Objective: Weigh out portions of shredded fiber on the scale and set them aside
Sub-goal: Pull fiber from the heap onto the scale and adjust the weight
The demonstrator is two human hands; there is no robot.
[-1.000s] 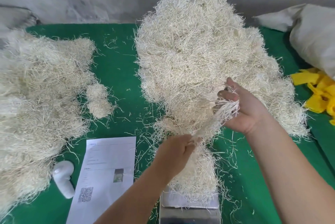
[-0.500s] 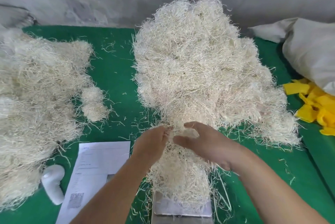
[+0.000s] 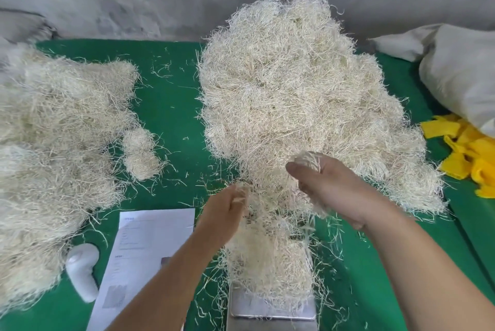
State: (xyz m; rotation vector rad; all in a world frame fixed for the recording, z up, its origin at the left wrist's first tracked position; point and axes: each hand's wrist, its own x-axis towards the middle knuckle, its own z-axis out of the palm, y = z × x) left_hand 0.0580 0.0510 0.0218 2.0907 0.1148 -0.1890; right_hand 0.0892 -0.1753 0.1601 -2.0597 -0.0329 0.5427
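Note:
A big heap of pale shredded fiber point(image 3: 289, 89) rises in the middle of the green table point(image 3: 171, 105). In front of it a metal scale point(image 3: 270, 309) carries a portion of fiber point(image 3: 270, 255) on its pan. My right hand point(image 3: 332, 191) grips a tuft of fiber above the portion, strands sticking out past the fingers. My left hand point(image 3: 225, 213) pinches strands at the portion's upper left edge. A second wide heap of fiber point(image 3: 53, 148) lies at the left, with two small clumps point(image 3: 140, 154) beside it.
A printed sheet of paper point(image 3: 144, 250) lies left of the scale, next to a white handheld device point(image 3: 81, 271). Yellow pieces point(image 3: 466, 154) and a white sack point(image 3: 460, 73) sit at the right edge. A grey wall stands behind the table. Loose strands litter the cloth.
My two hands, which met over the portion half a second ago, have parted. The right hand has risen with a tuft; the left has stayed at the portion's edge.

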